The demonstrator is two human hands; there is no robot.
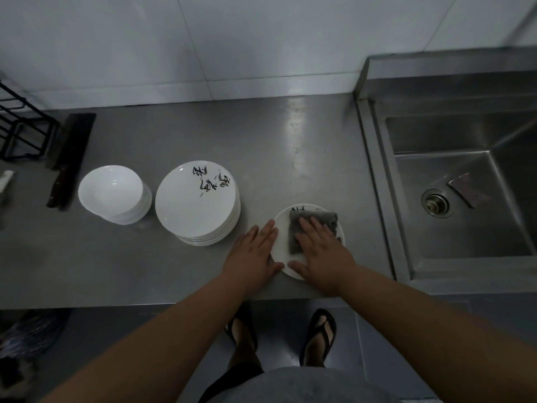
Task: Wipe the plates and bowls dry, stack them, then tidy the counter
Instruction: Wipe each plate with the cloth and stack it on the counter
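Note:
A single white plate (281, 228) with black markings lies on the steel counter near its front edge. A folded grey cloth (315, 219) lies on it, and my right hand (322, 251) presses flat on the cloth with straight fingers. My left hand (254, 253) rests flat at the plate's left rim, thumb touching the near edge. To the left stands a stack of white plates (197, 202) with black brush marks on top. Further left sits a stack of white bowls (113, 194).
A steel sink (453, 199) with a drain and a scrap in it adjoins the counter on the right. A dark cleaver (69, 158) lies at the back left beside a black wire rack (20, 126). The counter's front edge (116, 303) runs just below my hands.

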